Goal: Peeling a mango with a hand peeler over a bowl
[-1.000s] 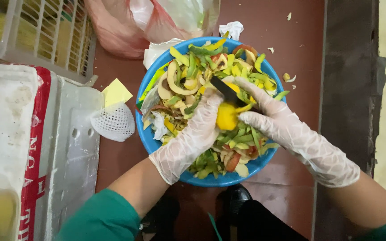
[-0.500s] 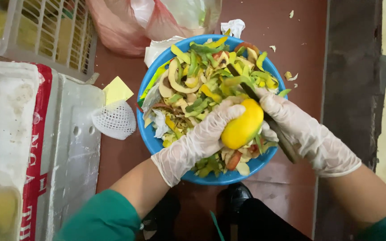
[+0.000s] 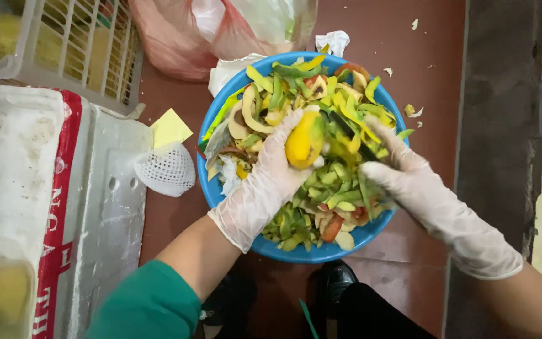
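Note:
My left hand [image 3: 263, 188], in a thin whitish glove, grips a yellow mango [image 3: 301, 143] over a round blue basin [image 3: 312, 252]. The mango still has a strip of green skin on its right side. My right hand [image 3: 423, 196], gloved the same way, holds a dark-bladed knife [image 3: 349, 134] with the blade lying against the mango's right side. The knife's handle is hidden inside my fist. Green, yellow and reddish fruit peels [image 3: 337, 201] fill the basin beneath both hands.
The basin stands on a reddish-brown floor. A white foam box [image 3: 26, 163] lies to the left, with a white foam fruit net [image 3: 167, 169] beside it. A slatted plastic crate [image 3: 64, 47] and a pink plastic bag [image 3: 174, 37] are behind. Dark shoes [image 3: 339, 277] show below.
My left hand has turned the mango and shifted it up and to the left. The knife, drawn out to the lower right half a second ago, is back against the fruit.

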